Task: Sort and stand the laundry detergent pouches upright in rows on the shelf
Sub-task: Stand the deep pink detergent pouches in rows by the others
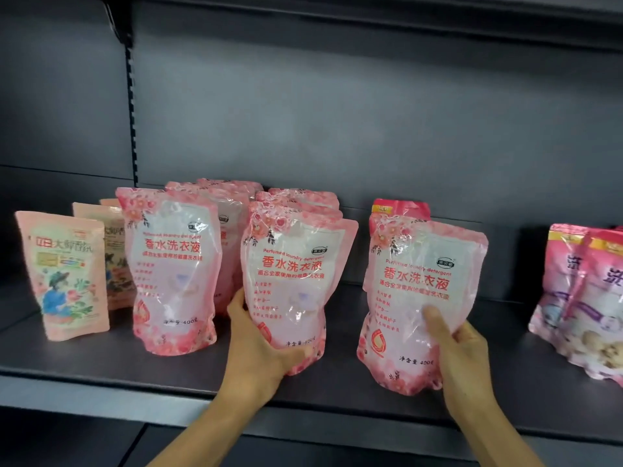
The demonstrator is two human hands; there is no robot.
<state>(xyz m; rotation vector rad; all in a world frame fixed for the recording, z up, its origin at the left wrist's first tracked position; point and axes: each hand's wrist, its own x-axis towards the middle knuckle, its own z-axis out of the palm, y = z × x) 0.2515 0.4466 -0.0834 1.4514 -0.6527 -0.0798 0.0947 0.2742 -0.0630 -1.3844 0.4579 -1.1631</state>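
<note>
Pink floral detergent pouches stand upright on a dark grey shelf (101,365). My left hand (256,345) grips the lower left of the middle front pouch (296,281), which heads a row of like pouches. My right hand (462,352) holds the lower right of another pink pouch (421,298), thumb pressed on its front; this pouch stands apart to the right. A further pink pouch (172,271) fronts the left row. Behind the right-hand pouch, a darker pink pouch (401,207) shows only its top.
Two smaller illustrated pouches (64,278) stand at the far left. Pink and purple pouches (586,298) lean at the right edge. Bare shelf lies between those and my right hand. The shelf's front lip (101,396) runs below; another shelf is overhead.
</note>
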